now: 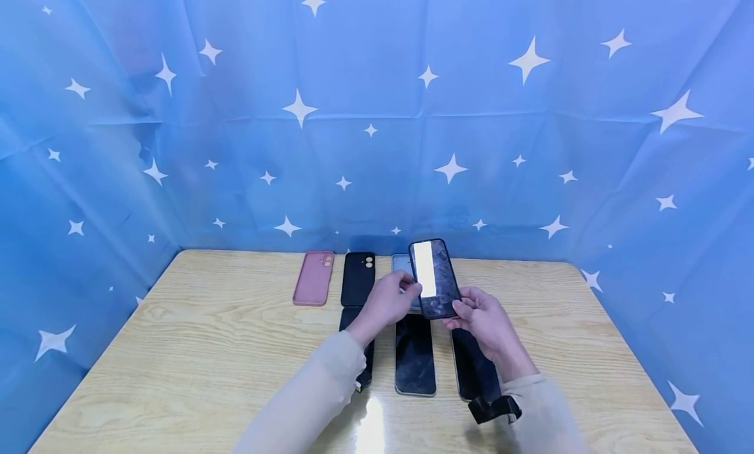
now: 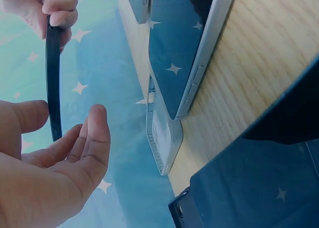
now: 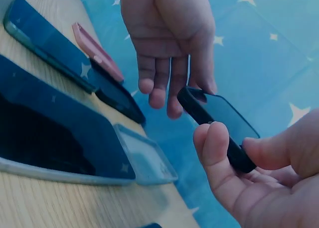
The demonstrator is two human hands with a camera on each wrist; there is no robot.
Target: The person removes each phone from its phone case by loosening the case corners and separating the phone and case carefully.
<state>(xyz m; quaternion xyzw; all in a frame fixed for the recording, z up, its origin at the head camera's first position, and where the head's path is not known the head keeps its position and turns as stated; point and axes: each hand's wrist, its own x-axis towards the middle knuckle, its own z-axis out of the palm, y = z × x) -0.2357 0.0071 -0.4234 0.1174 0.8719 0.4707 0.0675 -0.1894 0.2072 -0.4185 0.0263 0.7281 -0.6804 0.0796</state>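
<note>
Raised over the table is a smartphone (image 1: pixel 446 271) in a black case, its screen facing up toward the head camera with a bright white reflection. My right hand (image 1: pixel 487 323) grips its lower right corner, thumb on the front and fingers behind. At the opposite edge, my left hand (image 1: pixel 384 302) holds the phone lightly between thumb and forefinger; its other fingers stretch out beyond, as the left wrist view shows. Beneath it lies a light blue phone case (image 1: pixel 402 262), partly covered. A dark-screened phone (image 1: pixel 415 359) lies just in front of that case.
A pink phone case (image 1: pixel 314 279) and a black phone case (image 1: pixel 357 277) lie along the table's back edge. Another phone (image 1: pixel 368 359) is partly under my left forearm, and one more (image 1: pixel 474 369) lies below my right hand. A blue star-patterned curtain (image 1: pixel 377 146) hangs behind.
</note>
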